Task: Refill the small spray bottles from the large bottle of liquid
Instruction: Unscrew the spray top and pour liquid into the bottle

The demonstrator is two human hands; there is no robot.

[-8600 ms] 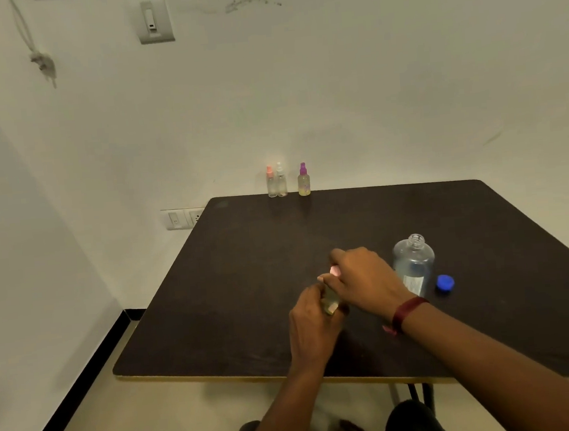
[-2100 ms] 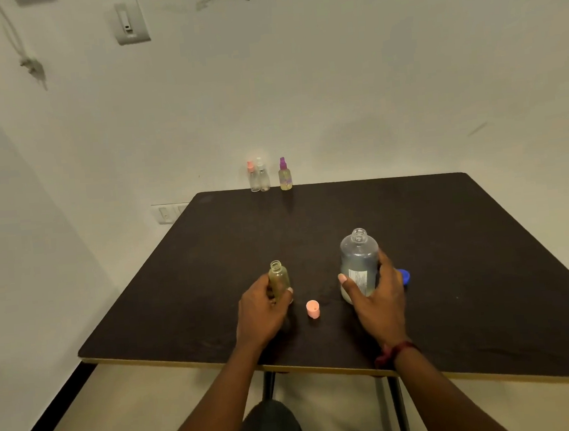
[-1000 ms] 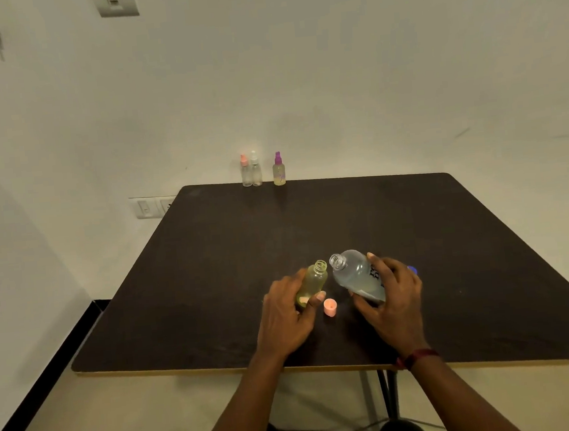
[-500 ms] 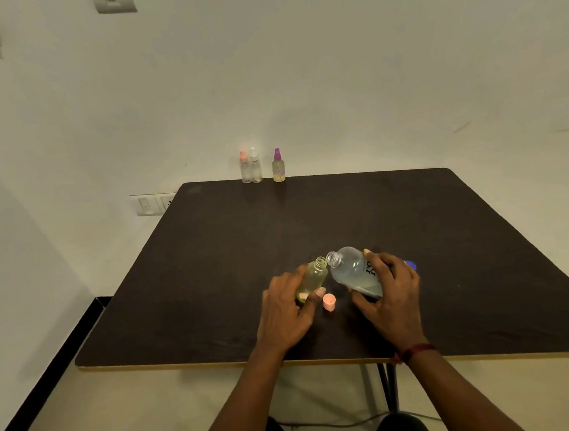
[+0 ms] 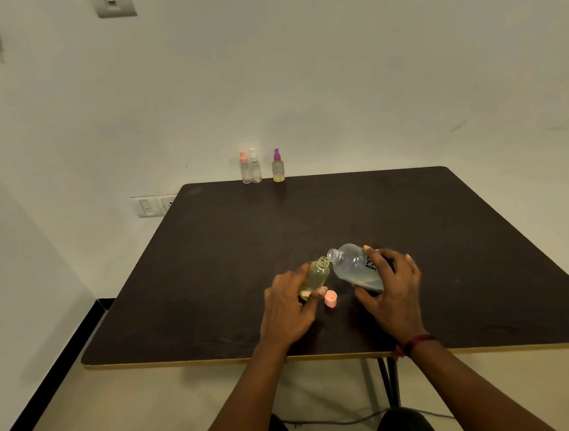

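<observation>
**Two open bottle mouths meet just behind the pink cap**

The pink cap (image 5: 330, 299) lies on the dark table (image 5: 212, 273), and both hands work close around it. Just left of the cap, the left hand (image 5: 286, 313) reaches in with its forearm slanting up and to the right. Its fingers and thumb curl round the lower half of the small bottle (image 5: 314, 276), with the thumb tip on the side facing the cap. This bottle is uncapped and yellowish, and it leans with its neck up and to the right, behind the cap. Its base is hidden by the hand.

Just right of the cap, the right hand (image 5: 391, 292) wraps the body of the large bottle (image 5: 356, 267). The fingers are spread over the label and the thumb is underneath. The large bottle is tipped far over, its open neck pointing left and its mouth at the small bottle's mouth. Whether the rims touch, or liquid runs, cannot be told. Clear liquid pools along its low side. A red band (image 5: 414, 343) circles the right wrist.

Far behind the cap stand three capped spray bottles. The pink-topped bottle (image 5: 245, 169) and white-topped bottle (image 5: 255, 167) are side by side. The purple-topped bottle (image 5: 278, 167) is a little to their right.
</observation>
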